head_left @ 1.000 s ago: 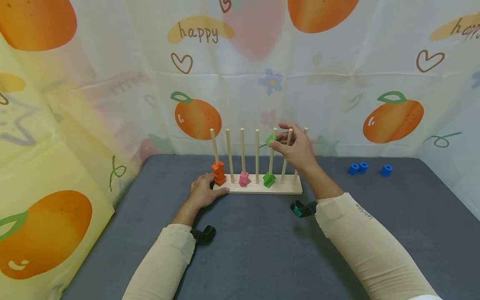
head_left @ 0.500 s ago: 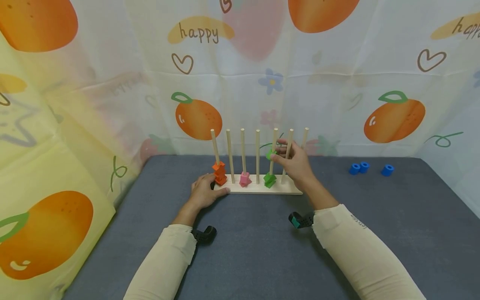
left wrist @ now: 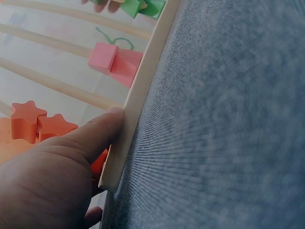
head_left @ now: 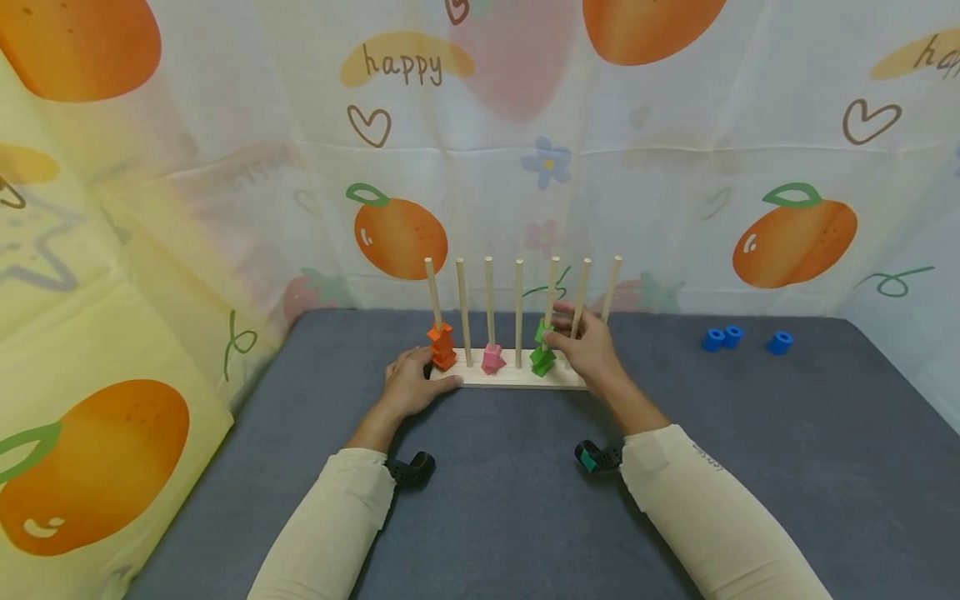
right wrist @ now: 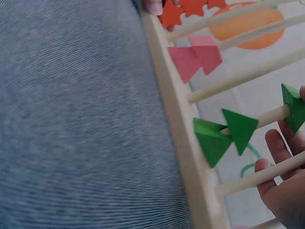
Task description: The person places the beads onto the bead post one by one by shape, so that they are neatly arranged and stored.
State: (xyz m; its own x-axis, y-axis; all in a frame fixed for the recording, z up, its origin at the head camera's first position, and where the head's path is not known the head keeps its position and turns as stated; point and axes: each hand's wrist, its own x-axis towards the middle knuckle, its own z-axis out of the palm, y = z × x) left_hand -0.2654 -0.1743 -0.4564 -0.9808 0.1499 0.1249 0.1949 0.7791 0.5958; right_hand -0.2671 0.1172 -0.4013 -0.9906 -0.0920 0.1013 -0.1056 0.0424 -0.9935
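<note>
A wooden peg board [head_left: 510,381] with several upright pegs stands on the table. My left hand [head_left: 411,383] grips its left end, thumb [left wrist: 102,129] on the front edge of the base. Orange star-shaped blocks [head_left: 442,348] are stacked on the leftmost peg beside that hand. Pink blocks [head_left: 492,359] sit on the third peg. My right hand [head_left: 594,348] pinches a green triangular block [right wrist: 291,107] threaded on the fifth peg. Two more green triangular blocks [right wrist: 212,140] lie below it at the base, with a short gap between in the right wrist view.
Three blue cylinders [head_left: 732,337] with holes stand at the back right of the dark grey table [head_left: 495,517]. A printed cloth [head_left: 637,200] hangs behind the table. The two rightmost pegs [head_left: 611,287] rise around my right hand.
My right hand has slid the green triangular block down the fifth peg, from near its top to just above the other green blocks. My left hand has stayed on the board.
</note>
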